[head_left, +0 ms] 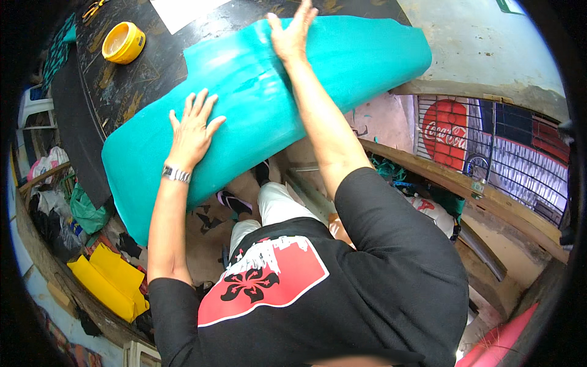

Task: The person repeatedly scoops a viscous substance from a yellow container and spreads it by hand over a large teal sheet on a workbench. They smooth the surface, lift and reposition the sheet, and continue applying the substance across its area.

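A large teal sheet (244, 116), smooth and leather-like, lies over the dark worktop (153, 79), its near part hanging past the front edge. My left hand (194, 128) rests flat on the sheet's left half, fingers spread, a metal watch on the wrist. Farther off and to the right, my right hand (292, 33) lies on the sheet near its far edge, thumb and fingers apart, the fingertips reaching beyond that edge. A shallow crease runs in the sheet beside my right wrist. Neither hand grips anything.
On the worktop's far left stand a yellow tub (124, 43) and orange-handled pliers or cutters (93, 11). White paper (183, 11) lies at the back. A pale counter (483, 49) adjoins on the right. Yellow folded sheets (110, 281) and bags lie low left; a wooden beam (465, 189) crosses the right.
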A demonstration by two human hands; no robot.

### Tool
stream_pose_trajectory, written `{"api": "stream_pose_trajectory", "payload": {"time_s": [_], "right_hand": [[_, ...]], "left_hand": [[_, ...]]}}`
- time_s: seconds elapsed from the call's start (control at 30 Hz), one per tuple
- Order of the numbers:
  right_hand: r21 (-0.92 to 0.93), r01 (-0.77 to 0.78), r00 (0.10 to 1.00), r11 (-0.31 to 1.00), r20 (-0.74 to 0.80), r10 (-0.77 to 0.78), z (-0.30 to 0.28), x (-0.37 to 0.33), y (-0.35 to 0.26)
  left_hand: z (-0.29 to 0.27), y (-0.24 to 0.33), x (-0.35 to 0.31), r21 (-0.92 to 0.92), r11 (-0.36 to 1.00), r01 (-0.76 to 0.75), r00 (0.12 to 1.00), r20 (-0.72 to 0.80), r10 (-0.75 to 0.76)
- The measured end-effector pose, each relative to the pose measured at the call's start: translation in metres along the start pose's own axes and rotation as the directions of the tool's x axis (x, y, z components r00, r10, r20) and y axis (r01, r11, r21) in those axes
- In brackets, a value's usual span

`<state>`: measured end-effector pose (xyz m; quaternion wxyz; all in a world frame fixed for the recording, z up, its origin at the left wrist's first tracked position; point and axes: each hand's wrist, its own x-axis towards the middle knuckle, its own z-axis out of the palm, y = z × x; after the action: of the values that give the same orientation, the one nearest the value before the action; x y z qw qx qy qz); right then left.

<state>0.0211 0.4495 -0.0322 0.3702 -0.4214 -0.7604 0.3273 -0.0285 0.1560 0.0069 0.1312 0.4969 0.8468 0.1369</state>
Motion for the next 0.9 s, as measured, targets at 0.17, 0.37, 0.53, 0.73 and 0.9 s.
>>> {"api": "stream_pose_trajectory", "payload": {"time_s": [0.17,0.37,0.53,0.73,0.9], "right_hand": [[0.243,-0.064,0.998,0.968,0.04,0.056,-0.014,0.071,-0.004],[0.533,0.179,0.983,0.827,-0.131,-0.129,-0.114,0.131,-0.044],[0.276,-0.002,0.757,0.961,0.629,-0.178,-0.098,0.061,-0.052],[0.291,0.338,0.511,0.895,0.742,-0.434,0.023,0.001,-0.114],[0.111,0.691,0.474,0.714,0.677,-0.564,0.124,-0.002,-0.183]], "left_hand": [[0.017,-0.016,0.007,0.084,0.992,0.097,0.995,0.024,-0.1],[0.024,-0.02,0.008,0.045,0.994,0.104,0.994,-0.027,-0.103],[0.029,-0.025,0.01,0.029,0.996,0.083,0.994,-0.08,-0.08],[0.024,-0.025,0.009,0.07,0.993,0.096,0.994,-0.049,-0.093],[0.02,-0.03,0.008,-0.066,0.989,0.131,0.989,-0.067,-0.135]]}}
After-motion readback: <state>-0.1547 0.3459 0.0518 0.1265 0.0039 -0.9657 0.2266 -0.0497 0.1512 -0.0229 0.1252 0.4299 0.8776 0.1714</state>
